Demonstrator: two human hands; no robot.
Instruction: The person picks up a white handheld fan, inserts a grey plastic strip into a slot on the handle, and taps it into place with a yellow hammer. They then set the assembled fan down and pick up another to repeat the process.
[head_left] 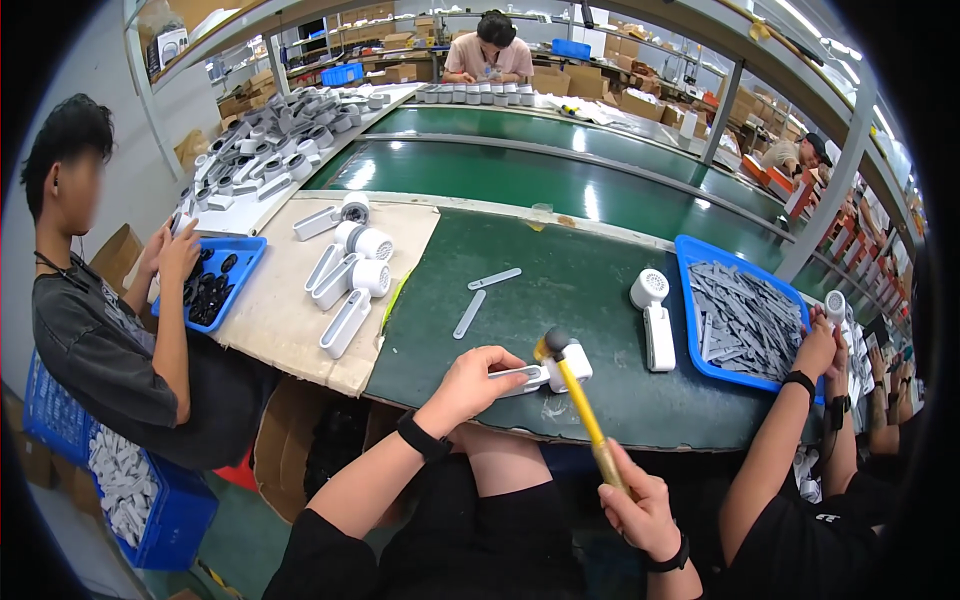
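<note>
My left hand [468, 382] is closed on the handle of a white handheld fan [574, 368], which lies on the dark green work surface near its front edge. In my right hand [643, 503] is a hammer [583, 412] with a yellow handle and a dark rounded head. The hammer's head is over the fan, near where handle and round head join; I cannot tell if it touches. Beyond my left hand lie a grey strip [469, 314] and a second grey strip [495, 279]. Another white fan [658, 338] stands apart to the right.
On the left, several white fans [347, 322] lie on a cardboard sheet [285, 345]. A blue tray [685, 262] of grey strips is at the right, beside a co-worker's hands [818, 350]. Another person [95, 300] sits left by a blue tray [257, 250] of black parts. A green conveyor [480, 175] runs behind.
</note>
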